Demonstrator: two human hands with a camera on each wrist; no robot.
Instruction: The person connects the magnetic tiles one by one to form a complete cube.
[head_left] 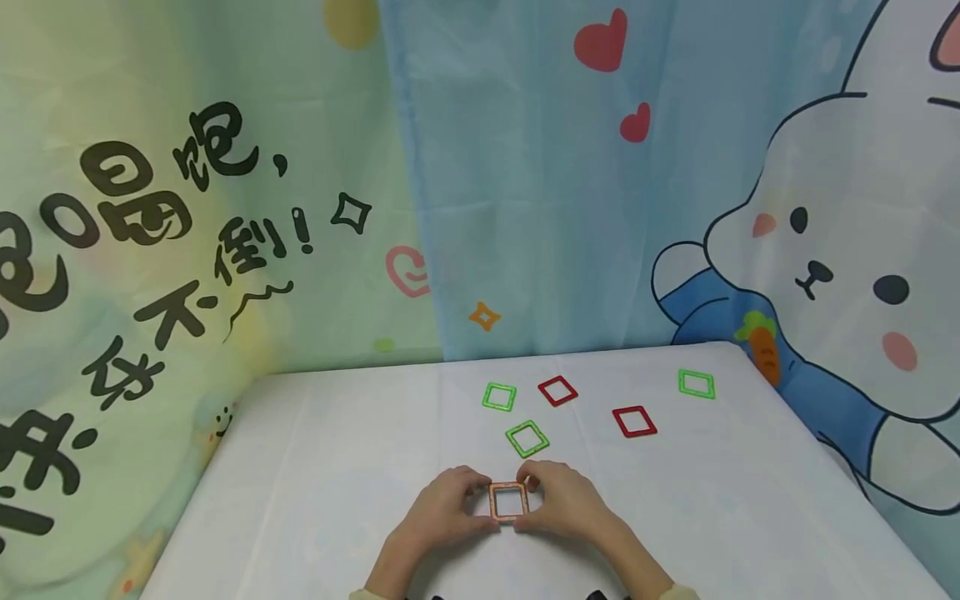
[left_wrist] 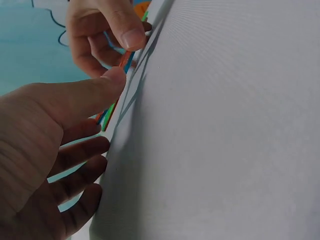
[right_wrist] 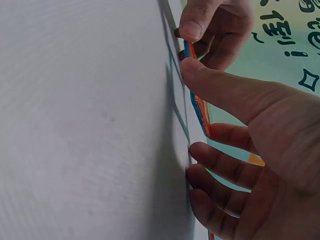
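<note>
Both hands hold one small square frame (head_left: 508, 485) with an open middle, near the front of the white table (head_left: 315, 500). Its upper face is orange; in the right wrist view a blue layer shows along its table side (right_wrist: 201, 117). My left hand (head_left: 453, 507) pinches the left side between thumb and fingers. My right hand (head_left: 567, 502) pinches the right side the same way. In the wrist views the piece is tilted edge-on just off the cloth, with a shadow below. Whether it is one piece or two stacked cannot be told.
Beyond the hands lie three green square frames, one at back left (head_left: 497, 407), one nearer (head_left: 537, 450), one at far right (head_left: 697, 394). Two red square frames lie among them, one at back (head_left: 547, 396), one to the right (head_left: 641, 434). A printed curtain (head_left: 525, 208) hangs behind the table.
</note>
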